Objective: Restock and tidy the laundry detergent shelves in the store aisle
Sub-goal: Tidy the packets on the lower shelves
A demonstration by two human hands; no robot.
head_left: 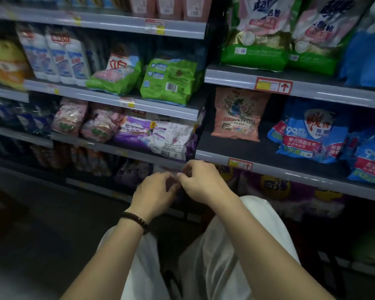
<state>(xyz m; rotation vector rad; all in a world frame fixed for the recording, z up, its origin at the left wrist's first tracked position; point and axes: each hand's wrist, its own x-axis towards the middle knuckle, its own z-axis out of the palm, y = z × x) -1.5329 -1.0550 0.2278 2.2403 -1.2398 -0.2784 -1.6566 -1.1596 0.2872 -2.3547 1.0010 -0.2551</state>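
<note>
your two hands meet low in front of the detergent shelves, just under the front rail (290,173) of the right-hand shelf. your left hand (155,191), with a dark bead bracelet (136,220) on its wrist, has its fingers (169,177) curled in narrow, and your right hand (200,180) curls its fingers (187,169) the same way. the tips of both hands touch at the middle; you cannot tell whether they pinch something small there, since that spot is blurred and dim. just above your left hand, a purple bag (136,135) lies on its shelf with a white-backed bag (173,135) resting against its right side, barcode facing out, and two pink bags (100,126) sit beside it to the left. one shelf up, two green bags (169,83) slump side by side at the right end. in the right-hand bay a salmon bag (238,113) stands alone toward the back, well apart from the blue bags (310,131) crowded at the right. a red-framed price tag (240,164) sits on the rail just right of your right hand. below that rail, dark purple bags with yellow circles (273,187) fill the lower shelf. your white trousers (236,245) show beneath your forearms.
</note>
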